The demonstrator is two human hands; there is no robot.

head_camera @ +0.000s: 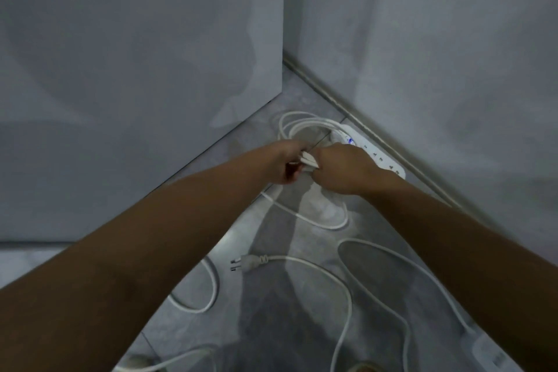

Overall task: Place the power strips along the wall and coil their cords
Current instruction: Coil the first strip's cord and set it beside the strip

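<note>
Hands, left [287, 164] and right [341, 170], clamped together on cord [308, 122], beside strip [377, 155] lengthwise against wall [437, 69].

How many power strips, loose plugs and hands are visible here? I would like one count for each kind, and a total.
Power strips: 2, one by the wall, one at the lower right edge
Loose plugs: 1
Hands: 2, left hand, right hand
Total: 5
</note>
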